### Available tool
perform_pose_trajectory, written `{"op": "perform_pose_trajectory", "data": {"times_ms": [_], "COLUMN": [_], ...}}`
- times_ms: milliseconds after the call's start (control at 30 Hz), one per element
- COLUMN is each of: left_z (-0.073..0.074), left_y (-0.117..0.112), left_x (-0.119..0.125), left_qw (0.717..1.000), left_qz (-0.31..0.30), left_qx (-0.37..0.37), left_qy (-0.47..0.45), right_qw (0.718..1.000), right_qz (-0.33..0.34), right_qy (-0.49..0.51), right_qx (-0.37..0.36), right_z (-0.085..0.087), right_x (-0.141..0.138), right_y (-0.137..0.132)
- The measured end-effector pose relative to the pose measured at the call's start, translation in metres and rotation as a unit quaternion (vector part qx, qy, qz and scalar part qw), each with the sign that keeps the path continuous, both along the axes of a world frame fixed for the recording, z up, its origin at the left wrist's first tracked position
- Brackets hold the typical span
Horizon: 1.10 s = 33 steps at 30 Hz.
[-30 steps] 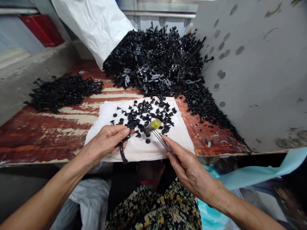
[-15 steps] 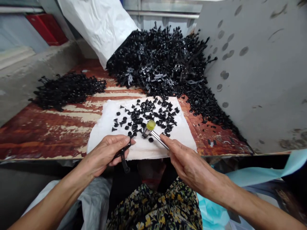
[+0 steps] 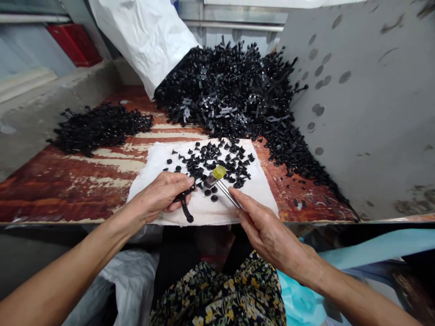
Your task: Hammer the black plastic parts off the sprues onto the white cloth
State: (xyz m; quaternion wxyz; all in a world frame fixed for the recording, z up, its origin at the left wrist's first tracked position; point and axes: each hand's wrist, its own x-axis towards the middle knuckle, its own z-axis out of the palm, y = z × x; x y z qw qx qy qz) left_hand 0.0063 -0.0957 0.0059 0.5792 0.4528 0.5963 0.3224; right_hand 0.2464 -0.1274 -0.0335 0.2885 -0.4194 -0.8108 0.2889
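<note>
My left hand (image 3: 159,195) is closed on a black plastic strap piece (image 3: 185,209) whose round end hangs over the white cloth (image 3: 258,190). My right hand (image 3: 268,231) pinches the thin metal handle of a small hammer with a yellow head (image 3: 217,175). The hammer head rests among several small black studs (image 3: 220,160) scattered on the cloth, close to my left fingertips.
A big heap of black strap parts (image 3: 234,86) spills from a white sack (image 3: 146,36) at the back. A smaller black pile (image 3: 98,127) lies at the left on the worn red board (image 3: 61,181). A grey panel (image 3: 367,104) walls the right side.
My left hand has moved up onto the cloth with the strap piece, toward the hammer head. The hammer head has shifted only slightly among the studs.
</note>
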Motion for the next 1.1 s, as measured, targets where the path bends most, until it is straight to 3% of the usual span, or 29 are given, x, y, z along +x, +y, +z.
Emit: {"op": "perform_pose_trajectory", "data": {"times_ms": [300, 500, 667, 900, 1100], "left_z": [0.000, -0.006, -0.004, -0.008, -0.004], "left_y": [-0.010, -0.011, -0.004, 0.005, 0.004], "left_x": [0.006, 0.005, 0.013, 0.015, 0.013], "left_qw": [0.999, 0.999, 0.999, 0.997, 0.999], "left_qz": [0.036, 0.023, 0.009, -0.062, -0.035], "left_qx": [-0.013, -0.025, -0.005, 0.048, 0.037], "left_qy": [-0.028, -0.030, -0.048, -0.013, -0.002], "right_qw": [0.999, 0.997, 0.988, 0.981, 0.972], "right_qz": [-0.007, -0.002, -0.009, -0.002, -0.008], "right_qy": [-0.034, -0.066, -0.149, -0.186, -0.226], "right_qx": [0.043, 0.051, 0.049, 0.056, 0.061], "right_z": [0.000, -0.001, 0.005, 0.007, 0.012], "right_x": [0.006, 0.005, 0.003, 0.008, 0.002], "right_y": [0.014, 0.015, 0.019, 0.016, 0.031]}}
